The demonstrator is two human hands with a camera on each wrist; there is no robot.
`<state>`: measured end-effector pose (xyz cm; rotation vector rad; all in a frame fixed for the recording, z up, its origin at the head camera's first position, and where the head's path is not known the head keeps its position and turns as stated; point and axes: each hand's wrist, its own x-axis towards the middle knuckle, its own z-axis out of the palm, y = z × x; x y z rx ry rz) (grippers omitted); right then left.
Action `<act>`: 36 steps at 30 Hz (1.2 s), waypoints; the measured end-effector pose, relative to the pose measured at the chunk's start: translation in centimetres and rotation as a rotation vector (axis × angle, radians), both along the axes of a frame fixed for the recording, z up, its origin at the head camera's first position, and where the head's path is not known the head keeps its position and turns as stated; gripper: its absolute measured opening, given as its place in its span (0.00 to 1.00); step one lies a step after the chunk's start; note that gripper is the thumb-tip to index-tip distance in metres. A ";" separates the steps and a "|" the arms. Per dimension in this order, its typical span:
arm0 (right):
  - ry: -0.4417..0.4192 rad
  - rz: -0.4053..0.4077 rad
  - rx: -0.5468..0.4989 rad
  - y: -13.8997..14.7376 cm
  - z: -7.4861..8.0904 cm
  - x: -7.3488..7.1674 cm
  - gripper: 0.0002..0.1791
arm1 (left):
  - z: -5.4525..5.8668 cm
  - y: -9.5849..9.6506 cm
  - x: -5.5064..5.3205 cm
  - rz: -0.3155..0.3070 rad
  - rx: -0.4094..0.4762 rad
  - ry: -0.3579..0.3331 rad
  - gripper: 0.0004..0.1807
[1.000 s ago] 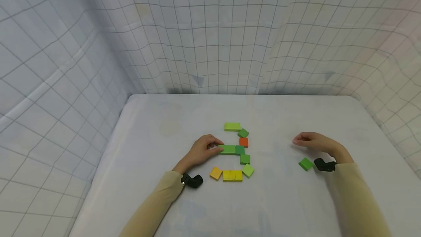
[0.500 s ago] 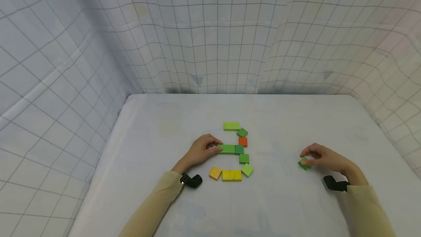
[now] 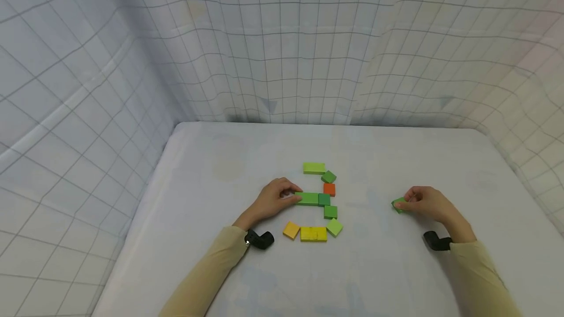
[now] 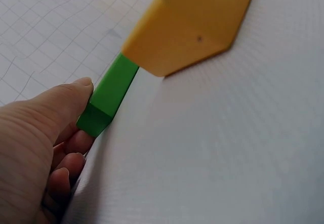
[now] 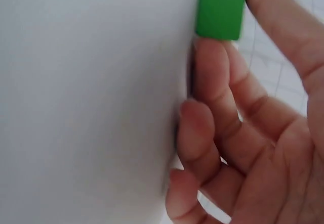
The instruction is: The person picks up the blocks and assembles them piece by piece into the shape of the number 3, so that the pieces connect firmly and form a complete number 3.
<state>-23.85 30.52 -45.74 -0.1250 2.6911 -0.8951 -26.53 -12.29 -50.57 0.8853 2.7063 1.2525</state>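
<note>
Thumb and fingers of my left hand (image 3: 273,200) pinch the left end of a long green block (image 3: 307,198), which lies flat on the table. In the left wrist view that green block (image 4: 109,95) sits between thumb and fingertips. A dark green square block (image 3: 324,199) touches its right end. Well to the right, my right hand (image 3: 432,205) pinches a green block (image 3: 398,204) at the table surface. The right wrist view shows this green block (image 5: 221,9) at the thumb, with the other fingers curled below it.
Around the long block lie a lime block (image 3: 314,168), a small green block (image 3: 328,177), a red block (image 3: 329,189), another green block (image 3: 330,212), a tilted lime block (image 3: 335,227), yellow blocks (image 3: 314,234) and an orange block (image 3: 291,230). Gridded white curtains (image 3: 282,62) surround the table.
My right hand has come down onto the loose green block, gripped it and shifted it a little left and away from me. The left hand has stayed at the long green block.
</note>
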 end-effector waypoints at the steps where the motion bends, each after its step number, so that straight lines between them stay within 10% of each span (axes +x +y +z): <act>1: 0.000 -0.010 0.026 -0.4 0.0 -0.4 0.23 | 0.0 0.0 0.0 -0.002 0.000 0.001 0.11; 23: -0.153 0.000 -0.103 -11.7 1.1 -14.1 0.17 | 0.1 -0.1 0.0 -0.015 0.027 0.023 0.10; 36: -0.188 0.070 -0.143 -18.9 2.1 -17.3 0.16 | 0.2 -0.1 0.3 -0.016 0.017 0.031 0.10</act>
